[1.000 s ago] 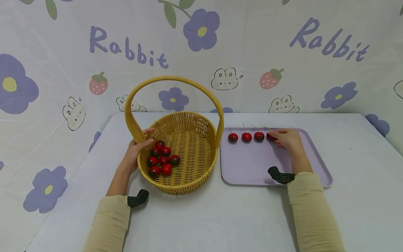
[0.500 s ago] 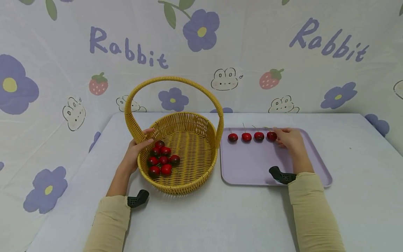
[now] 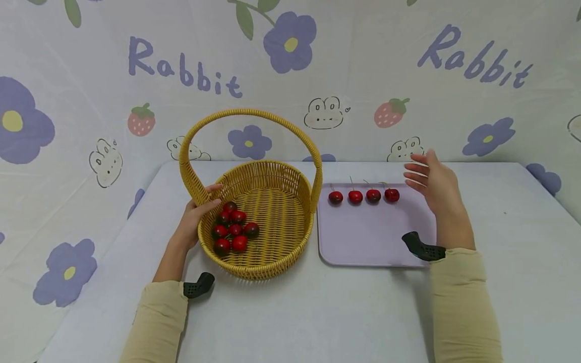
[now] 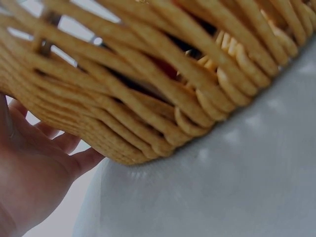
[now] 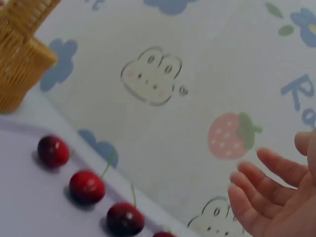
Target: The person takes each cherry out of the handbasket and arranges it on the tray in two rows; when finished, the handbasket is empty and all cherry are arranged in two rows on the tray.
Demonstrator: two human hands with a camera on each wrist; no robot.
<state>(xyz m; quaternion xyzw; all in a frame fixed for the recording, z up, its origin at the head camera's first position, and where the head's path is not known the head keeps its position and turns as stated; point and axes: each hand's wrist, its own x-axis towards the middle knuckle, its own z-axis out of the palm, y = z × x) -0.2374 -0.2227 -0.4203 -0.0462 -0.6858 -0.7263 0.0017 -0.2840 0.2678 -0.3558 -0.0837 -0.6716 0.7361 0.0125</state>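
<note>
A yellow wicker basket point(image 3: 281, 237) with a tall arched handle stands left of centre, several dark red cherries point(image 3: 235, 230) heaped in its left part. At its left side my left hand point(image 3: 190, 222) grips the rim by the foot of the handle. The left wrist view shows that hand point(image 4: 39, 173) against the outside of the weave. A row of several stemmed cherries point(image 3: 355, 197) lies along the far edge of a lilac tray point(image 3: 367, 237). Above the tray's right side my right hand point(image 3: 438, 184) is raised with fingers loosely spread, holding nothing, apart from the cherries.
A white cloth covers the table point(image 3: 317, 312). Behind it hangs a printed curtain point(image 3: 354, 60) with flowers, rabbits and strawberries. The basket's handle arches high over its opening, and its right side stands close to the tray's left edge.
My right hand has let go of the rightmost cherry in the row, then lifted away up and to the right with its fingers spreading. The left hand and basket have stayed put.
</note>
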